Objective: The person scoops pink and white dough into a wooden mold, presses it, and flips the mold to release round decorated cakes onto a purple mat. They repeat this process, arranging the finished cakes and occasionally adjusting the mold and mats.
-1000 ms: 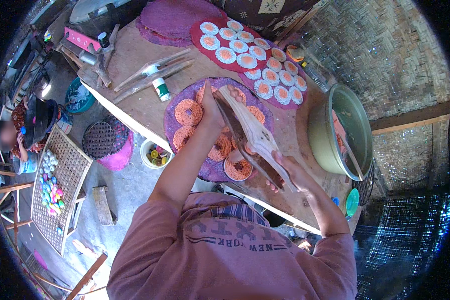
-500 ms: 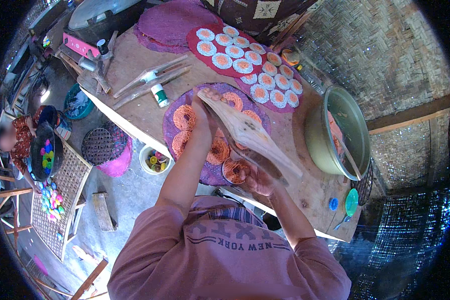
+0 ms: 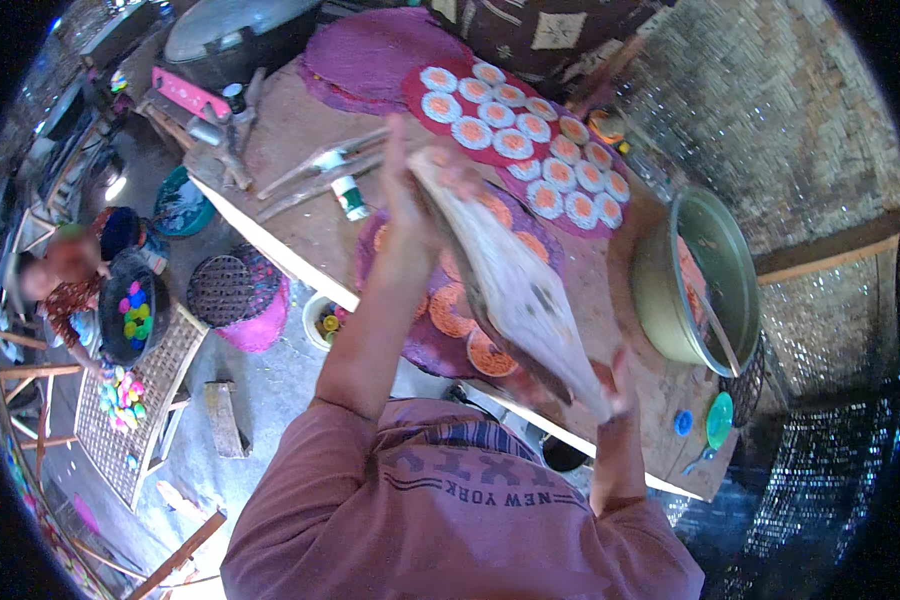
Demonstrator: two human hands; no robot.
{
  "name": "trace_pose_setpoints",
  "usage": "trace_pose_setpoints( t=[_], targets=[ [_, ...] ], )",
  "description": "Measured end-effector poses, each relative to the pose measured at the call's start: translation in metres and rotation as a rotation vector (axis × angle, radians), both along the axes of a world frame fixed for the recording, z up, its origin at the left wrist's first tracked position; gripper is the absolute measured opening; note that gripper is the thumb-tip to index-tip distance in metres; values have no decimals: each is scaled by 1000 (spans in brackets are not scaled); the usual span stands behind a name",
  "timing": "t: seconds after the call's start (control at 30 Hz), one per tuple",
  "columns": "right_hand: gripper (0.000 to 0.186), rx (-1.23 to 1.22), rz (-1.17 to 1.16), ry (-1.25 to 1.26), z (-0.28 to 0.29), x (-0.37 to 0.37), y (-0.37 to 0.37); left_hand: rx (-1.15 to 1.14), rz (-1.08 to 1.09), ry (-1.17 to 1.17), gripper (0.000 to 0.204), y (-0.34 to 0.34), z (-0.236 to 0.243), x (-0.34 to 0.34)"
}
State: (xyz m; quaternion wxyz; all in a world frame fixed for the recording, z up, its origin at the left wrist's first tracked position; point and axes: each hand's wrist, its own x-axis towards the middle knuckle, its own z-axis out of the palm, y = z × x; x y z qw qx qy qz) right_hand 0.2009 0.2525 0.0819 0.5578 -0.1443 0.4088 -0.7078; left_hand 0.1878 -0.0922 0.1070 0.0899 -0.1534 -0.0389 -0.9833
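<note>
My left hand (image 3: 407,190) grips the upper end of a long, pale wooden two-piece tool (image 3: 510,275), held slanting and blurred by motion. My right hand (image 3: 612,390) is closed round its lower end. Beneath the tool lies a round purple mat (image 3: 415,355) bearing orange noodle-like rings (image 3: 448,310); the ring nearest me (image 3: 490,355) appears to sit in a round mould, partly hidden by the tool. A white-and-green cylinder (image 3: 351,198) and rough wooden sticks (image 3: 287,195) lie just beyond the mat.
Mats with white-orange discs (image 3: 495,115), stacked purple mats (image 3: 360,55), a large olive tub (image 3: 650,300), and a green dish (image 3: 720,420) are on the table (image 3: 620,260). At left, people (image 3: 70,310) work beside a dark bowl (image 3: 125,340) and woven rack (image 3: 175,360).
My right hand has gone from under the tool, by the ring mould, back to its lower end. The tool has risen and swung steeper. At left, a dark bowl of coloured pieces has appeared over the rack.
</note>
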Motion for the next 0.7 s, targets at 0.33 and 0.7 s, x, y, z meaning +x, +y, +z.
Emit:
trace_pose_setpoints(
  t=[0.33, 0.7],
  targets=[
    [89, 545, -484, 812, -6, 28, 30, -852, 818, -743, 41, -36, -66, 43],
    [76, 1243, -677, 1651, -68, 23, 57, -717, 497, -782, 38, -107, -165, 50]
  ],
)
